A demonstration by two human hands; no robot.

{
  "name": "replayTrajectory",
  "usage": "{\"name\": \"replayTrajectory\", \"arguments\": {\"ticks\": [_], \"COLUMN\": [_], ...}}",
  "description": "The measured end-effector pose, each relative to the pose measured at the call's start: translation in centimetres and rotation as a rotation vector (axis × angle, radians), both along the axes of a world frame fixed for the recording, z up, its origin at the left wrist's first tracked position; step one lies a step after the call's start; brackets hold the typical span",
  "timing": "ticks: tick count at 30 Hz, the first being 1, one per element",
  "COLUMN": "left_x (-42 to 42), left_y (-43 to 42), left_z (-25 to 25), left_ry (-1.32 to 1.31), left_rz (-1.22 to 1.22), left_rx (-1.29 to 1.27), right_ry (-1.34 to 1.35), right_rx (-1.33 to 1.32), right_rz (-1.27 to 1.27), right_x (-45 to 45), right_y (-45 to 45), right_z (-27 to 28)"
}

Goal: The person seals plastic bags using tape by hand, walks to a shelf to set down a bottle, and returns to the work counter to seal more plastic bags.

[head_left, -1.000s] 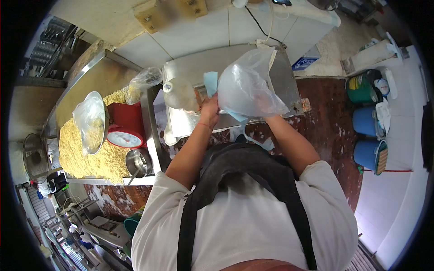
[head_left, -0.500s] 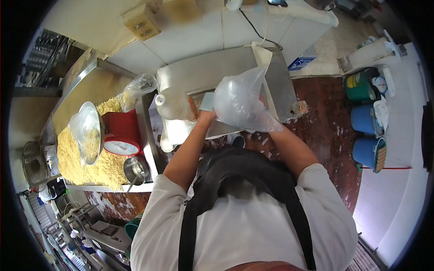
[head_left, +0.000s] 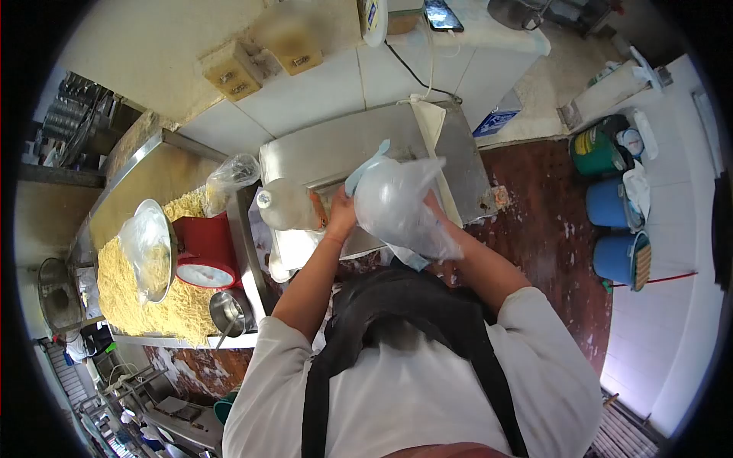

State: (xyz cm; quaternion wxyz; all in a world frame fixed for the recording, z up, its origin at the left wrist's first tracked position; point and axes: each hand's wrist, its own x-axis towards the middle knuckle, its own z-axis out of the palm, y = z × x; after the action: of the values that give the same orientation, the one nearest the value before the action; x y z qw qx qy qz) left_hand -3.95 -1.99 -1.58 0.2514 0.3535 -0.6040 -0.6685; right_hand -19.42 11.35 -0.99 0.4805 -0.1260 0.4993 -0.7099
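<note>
A puffed-up clear plastic bag point(head_left: 391, 200) is between my two hands, over the front of a steel-topped surface point(head_left: 336, 149). My left hand point(head_left: 341, 215) is closed at the bag's left side, beside a light blue strip point(head_left: 367, 169) that sticks up along the bag. My right hand point(head_left: 437, 214) is at the bag's right side, its fingers partly covered by the plastic. Below the bag, a whitish-blue flap point(head_left: 408, 257) hangs toward my apron. Just left of my left hand stands a cloudy plastic container point(head_left: 286, 204), with an orange-brown object point(head_left: 318, 209) against it.
At left, a steel-edged tray point(head_left: 256, 263) holds shredded yellow food point(head_left: 126, 278), a red scale-like device point(head_left: 205, 243), a bowl with plastic point(head_left: 156, 248) and a small metal pot point(head_left: 230, 311). Blue buckets point(head_left: 611, 258) line the right wall. A phone point(head_left: 443, 15) lies on the ledge.
The light blue piece beside my left hand now stretches upward as a longer strip. The bag's loose end has swung lower right, and a flap shows beneath it. The view has tilted slightly.
</note>
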Motion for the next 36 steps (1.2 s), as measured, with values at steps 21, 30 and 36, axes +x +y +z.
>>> {"name": "replayTrajectory", "arguments": {"ticks": [21, 30, 36], "left_x": [1.0, 4.2, 5.5], "left_y": [0.2, 2.6, 7.0], "left_z": [-4.9, -3.7, 10.0], "left_ry": [-0.246, -0.285, 0.132], "left_rz": [0.062, 0.188, 0.137], "left_rx": [-0.237, -0.382, 0.0], "right_ry": [0.57, 0.684, 0.672], "right_rx": [0.23, 0.366, -0.122], "right_rz": [0.04, 0.067, 0.192], "right_x": [-1.5, -2.6, 1.7], "right_y": [-1.5, 3.1, 7.0], "right_z": [-17.1, 0.2, 15.1]}}
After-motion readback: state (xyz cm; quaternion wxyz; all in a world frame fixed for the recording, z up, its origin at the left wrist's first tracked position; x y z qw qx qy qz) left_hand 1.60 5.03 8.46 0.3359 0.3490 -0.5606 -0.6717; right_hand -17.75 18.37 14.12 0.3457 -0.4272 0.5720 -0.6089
